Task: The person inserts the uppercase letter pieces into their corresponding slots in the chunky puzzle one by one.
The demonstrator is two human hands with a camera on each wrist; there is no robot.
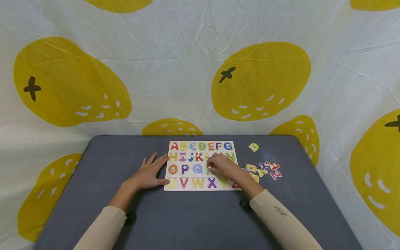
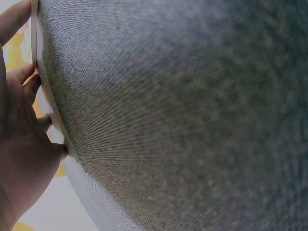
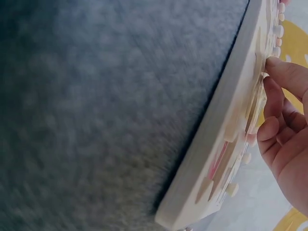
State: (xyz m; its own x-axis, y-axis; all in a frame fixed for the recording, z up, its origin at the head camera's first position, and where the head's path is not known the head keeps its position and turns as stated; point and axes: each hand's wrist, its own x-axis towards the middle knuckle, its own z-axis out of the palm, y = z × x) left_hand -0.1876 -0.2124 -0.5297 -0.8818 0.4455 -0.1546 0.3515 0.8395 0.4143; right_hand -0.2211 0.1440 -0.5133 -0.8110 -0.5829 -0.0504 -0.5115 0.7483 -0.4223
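A wooden alphabet puzzle board (image 1: 189, 176) lies on the table with rows of coloured letters. My left hand (image 1: 149, 173) is spread beside its left edge, thumb at the lower left corner by the yellow U (image 1: 171, 183). In the left wrist view the fingertips (image 2: 30, 70) rest along the board's edge. Over the third row, right of the blue Q (image 1: 198, 169), my right hand (image 1: 222, 166) pinches a small letter puzzle piece, mostly hidden by the fingers. A green letter shows just under them. In the right wrist view, thumb and index fingertips (image 3: 272, 62) meet low at the board's surface.
Loose letter pieces lie right of the board: a purple X (image 1: 264, 165), a yellow Y (image 1: 262, 172), a pink-red one (image 1: 276, 174), a red one (image 1: 274, 166) and others partly behind the right forearm. A yellow piece (image 1: 253, 147) sits apart, farther back. A fruit-print curtain hangs behind the table.
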